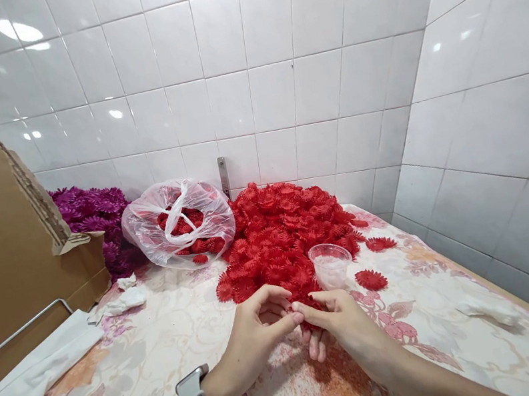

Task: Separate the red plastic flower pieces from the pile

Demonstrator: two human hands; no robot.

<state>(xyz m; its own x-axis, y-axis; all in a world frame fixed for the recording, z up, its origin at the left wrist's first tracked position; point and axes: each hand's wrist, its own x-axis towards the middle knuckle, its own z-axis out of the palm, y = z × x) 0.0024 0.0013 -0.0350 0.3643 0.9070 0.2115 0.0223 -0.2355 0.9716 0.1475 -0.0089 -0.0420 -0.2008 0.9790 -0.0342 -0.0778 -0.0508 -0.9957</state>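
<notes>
My left hand (261, 329) and my right hand (342, 320) meet above the near edge of the red pile, thumbs almost touching. Both have their fingers closed around a red artificial flower (304, 299), mostly hidden behind the thumbs. A watch and a bangle circle my left wrist. Just behind my right hand stands a clear plastic cup (331, 266) with something whitish inside. Beyond lies a big heap of red artificial flowers (289, 221) with fringed petals. One loose red flower (371, 279) rests right of the cup.
A clear plastic bag (149, 234) holding red flowers sits left of the heap. Purple flowers (95, 216) are piled behind a cardboard box (9, 247). White paper (36, 378) lies at left on the floral tablecloth (180, 334). Tiled walls enclose the back and right.
</notes>
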